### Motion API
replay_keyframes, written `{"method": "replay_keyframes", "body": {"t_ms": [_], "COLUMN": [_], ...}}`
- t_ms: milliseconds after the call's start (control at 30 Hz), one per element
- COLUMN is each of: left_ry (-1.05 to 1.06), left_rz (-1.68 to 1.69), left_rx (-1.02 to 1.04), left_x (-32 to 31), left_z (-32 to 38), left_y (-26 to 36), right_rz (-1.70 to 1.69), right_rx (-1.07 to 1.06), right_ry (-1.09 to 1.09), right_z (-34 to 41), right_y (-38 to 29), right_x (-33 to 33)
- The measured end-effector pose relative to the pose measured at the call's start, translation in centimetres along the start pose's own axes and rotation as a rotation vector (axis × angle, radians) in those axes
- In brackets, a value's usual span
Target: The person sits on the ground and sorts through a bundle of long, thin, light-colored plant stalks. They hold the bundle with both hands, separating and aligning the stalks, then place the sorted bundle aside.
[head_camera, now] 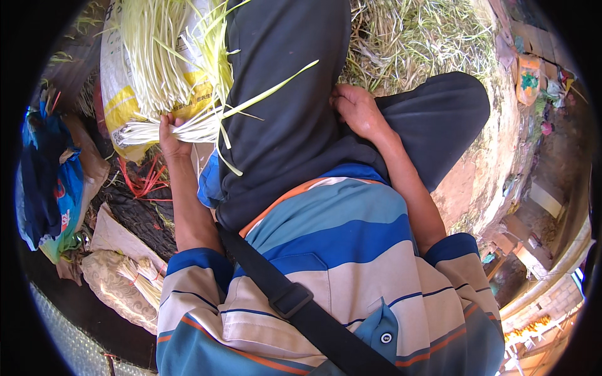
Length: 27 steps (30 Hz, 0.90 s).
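Observation:
My left hand (174, 136) grips a small bunch of blanched chives (150, 130) around its white stalks. The stalk ends point left, and yellow-green leaves trail right across my dark trouser leg. Just above it, a larger pile of the same chives (155, 61) lies on a white and yellow printed woven sack (117, 105). My right hand (356, 107) rests between my legs with its fingers curled. Its fingertips are partly hidden at the edge of my thigh, so I cannot see whether they hold anything.
Loose leaf trimmings (414, 42) cover the ground beyond my legs. Red plastic ties (143, 178) lie by my left forearm. Tied bundles of stalks (141, 279) rest on a patterned cushion-like thing (110, 286). Blue plastic bags (70, 188) stand at far left.

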State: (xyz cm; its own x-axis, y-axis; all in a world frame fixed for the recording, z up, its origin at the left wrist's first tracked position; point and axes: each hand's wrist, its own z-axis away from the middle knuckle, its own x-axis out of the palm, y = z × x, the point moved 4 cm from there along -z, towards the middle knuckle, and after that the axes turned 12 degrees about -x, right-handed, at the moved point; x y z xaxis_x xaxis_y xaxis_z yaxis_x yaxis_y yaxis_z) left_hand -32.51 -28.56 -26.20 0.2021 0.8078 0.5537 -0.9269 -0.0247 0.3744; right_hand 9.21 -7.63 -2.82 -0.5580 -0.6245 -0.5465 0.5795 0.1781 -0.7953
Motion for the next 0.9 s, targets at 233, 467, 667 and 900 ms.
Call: {"method": "replay_keyframes", "body": {"t_ms": [233, 467, 667, 900], "left_ry": [0.013, -0.056, -0.048, -0.050], "left_rz": [-0.003, -0.013, 0.019, -0.003], "left_rx": [0.013, -0.021, -0.039, -0.024], "left_x": [-0.23, -0.59, -0.70, -0.48], "left_z": [-0.19, -0.23, -0.37, -0.09], "left_y": [0.25, 0.28, 0.30, 0.24], "right_rz": [-0.032, -0.047, -0.025, -0.076], "right_rx": [0.010, 0.026, 0.056, 0.051], "right_ry": [-0.015, -0.016, -0.041, -0.054], "right_z": [-0.15, -0.39, -0.51, -0.51], "right_y": [0.42, 0.62, 0.37, 0.40], "right_x": [-0.08, 0.09, -0.12, -0.08]}}
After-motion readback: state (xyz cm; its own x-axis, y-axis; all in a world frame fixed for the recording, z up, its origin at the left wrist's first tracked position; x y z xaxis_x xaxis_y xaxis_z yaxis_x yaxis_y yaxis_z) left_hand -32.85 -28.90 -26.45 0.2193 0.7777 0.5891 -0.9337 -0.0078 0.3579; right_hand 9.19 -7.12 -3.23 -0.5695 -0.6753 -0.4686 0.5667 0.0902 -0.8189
